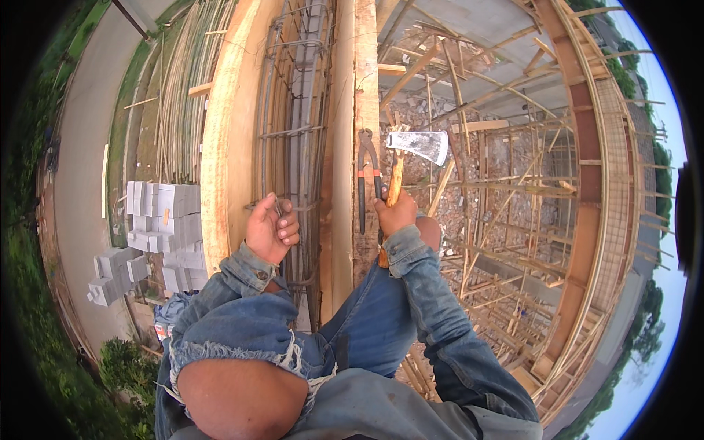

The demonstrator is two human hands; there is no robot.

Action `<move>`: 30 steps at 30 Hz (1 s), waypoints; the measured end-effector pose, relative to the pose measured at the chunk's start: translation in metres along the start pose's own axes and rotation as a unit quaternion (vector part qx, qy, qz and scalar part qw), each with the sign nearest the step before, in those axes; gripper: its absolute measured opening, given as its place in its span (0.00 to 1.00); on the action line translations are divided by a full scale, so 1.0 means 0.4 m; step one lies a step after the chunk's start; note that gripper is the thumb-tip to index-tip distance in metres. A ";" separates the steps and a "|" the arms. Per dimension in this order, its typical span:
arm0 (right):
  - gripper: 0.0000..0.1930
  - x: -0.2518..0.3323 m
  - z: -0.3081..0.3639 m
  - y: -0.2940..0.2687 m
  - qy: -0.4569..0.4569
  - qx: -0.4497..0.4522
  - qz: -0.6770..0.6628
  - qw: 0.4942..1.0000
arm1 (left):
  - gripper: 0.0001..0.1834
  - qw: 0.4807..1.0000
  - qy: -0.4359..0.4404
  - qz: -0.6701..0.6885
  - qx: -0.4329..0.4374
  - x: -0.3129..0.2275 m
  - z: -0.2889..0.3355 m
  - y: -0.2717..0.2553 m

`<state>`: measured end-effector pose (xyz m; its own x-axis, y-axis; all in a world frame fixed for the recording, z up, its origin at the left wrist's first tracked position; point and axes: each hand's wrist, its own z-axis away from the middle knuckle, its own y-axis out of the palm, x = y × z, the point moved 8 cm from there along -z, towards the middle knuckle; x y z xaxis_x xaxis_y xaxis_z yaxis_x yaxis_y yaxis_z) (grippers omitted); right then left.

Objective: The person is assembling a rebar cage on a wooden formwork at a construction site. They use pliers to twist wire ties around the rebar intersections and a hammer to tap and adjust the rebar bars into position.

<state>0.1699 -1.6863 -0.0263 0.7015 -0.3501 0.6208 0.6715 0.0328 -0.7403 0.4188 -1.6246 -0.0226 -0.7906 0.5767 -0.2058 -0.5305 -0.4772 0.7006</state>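
My right hand (397, 214) is closed round the wooden handle of a hatchet (419, 144), its pale, worn blade pointing right beyond the plank edge. Beside it, end-cutting pincers (365, 165) with dark handles and orange bands lie on a narrow plank (364, 88); one handle runs close to my fingers. My left hand (273, 227) hovers over the left part of a formwork trough, palm partly up, fingers curled in. Whether a small thing sits in its fingertips, I cannot make out. Below it runs a cage of steel rebar (295, 132) with tied stirrups.
A light timber board (233, 110) walls the trough's left side. Far below on the left are stacked grey blocks (165, 220), bamboo poles (183, 95) and a paved road (88, 147). To the right, a deep drop holds bamboo scaffolding (513, 191) over rubble, bordered by more formwork (587, 147).
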 end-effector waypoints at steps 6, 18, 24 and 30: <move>0.13 -0.005 0.013 0.004 -0.007 -0.007 -0.028 1.000 | 0.14 0.999 0.045 0.009 -0.029 -0.012 -0.002 -0.012; 0.08 -0.018 0.045 -0.004 0.058 -0.018 -0.266 0.962 | 0.16 0.995 0.077 0.040 0.054 -0.017 -0.022 -0.026; 0.09 0.196 0.198 0.099 0.034 0.162 -0.410 0.897 | 0.15 0.983 0.106 0.099 0.115 -0.025 -0.031 0.006; 0.12 0.273 0.245 0.194 -0.041 0.165 -0.336 0.926 | 0.17 0.981 0.103 0.130 0.103 -0.035 -0.016 -0.008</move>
<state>0.3219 -1.6301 0.0094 0.1043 -0.3228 0.9407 0.9901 0.1232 -0.0675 0.4297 -1.6355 -0.0266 -0.9471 0.2970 -0.1213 -0.2471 -0.4341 0.8664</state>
